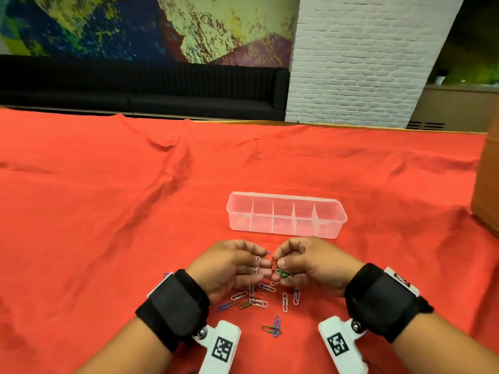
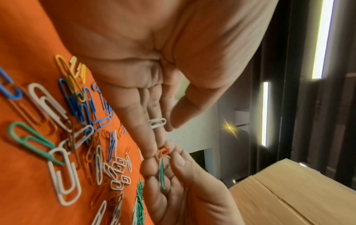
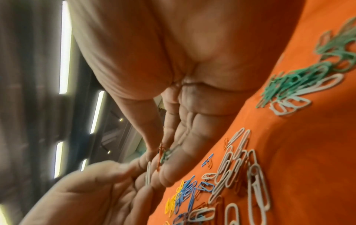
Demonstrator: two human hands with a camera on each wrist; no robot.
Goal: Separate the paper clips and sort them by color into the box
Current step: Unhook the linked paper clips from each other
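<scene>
A clear plastic box (image 1: 286, 215) with several compartments stands on the red cloth just beyond my hands. Loose white, blue, green, yellow and red paper clips (image 1: 256, 295) lie on the cloth under and behind my hands. My left hand (image 1: 259, 261) holds a white clip (image 1: 256, 264) against its fingers with the thumb; the same white clip (image 2: 157, 123) shows in the left wrist view. My right hand (image 1: 278, 261) pinches a red clip (image 1: 274, 263) with a green clip (image 1: 283, 273) hooked to it. The two hands' fingertips touch at the red clip (image 2: 163, 152).
A brown cardboard box (image 1: 488, 184) stands at the right edge of the table. A blue clip (image 1: 276, 325) crossed with another lies nearest me. The red cloth (image 1: 135, 198) is wrinkled to the left and beyond the box. A black sofa and a white brick pillar stand behind.
</scene>
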